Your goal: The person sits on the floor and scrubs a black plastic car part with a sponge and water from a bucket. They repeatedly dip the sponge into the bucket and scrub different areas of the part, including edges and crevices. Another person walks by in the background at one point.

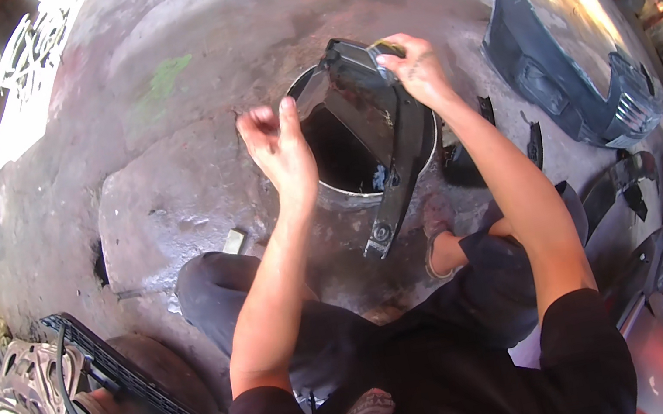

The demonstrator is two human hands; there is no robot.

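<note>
A long black plastic car part (398, 155) with a broad, shiny upper section lies across the mouth of a round drum (348, 201). Its narrow lower end sticks out over the near rim, toward my legs. At the part's far right edge, my right hand (417, 72) pinches a small grey and yellow piece against the plastic; its exact kind does not show. Off the part's left side, my left hand (282, 145) is raised with thumb and fingers apart and nothing visible in it. Its fingertips are slightly blurred.
A dark bumper piece (543, 72) lies on the concrete floor to the right. Smaller black parts (619, 178) are scattered near my right knee. At lower left stand a black grille-like frame (138, 392) and metal parts (30, 384). A small pale block (233, 242) rests by my left knee.
</note>
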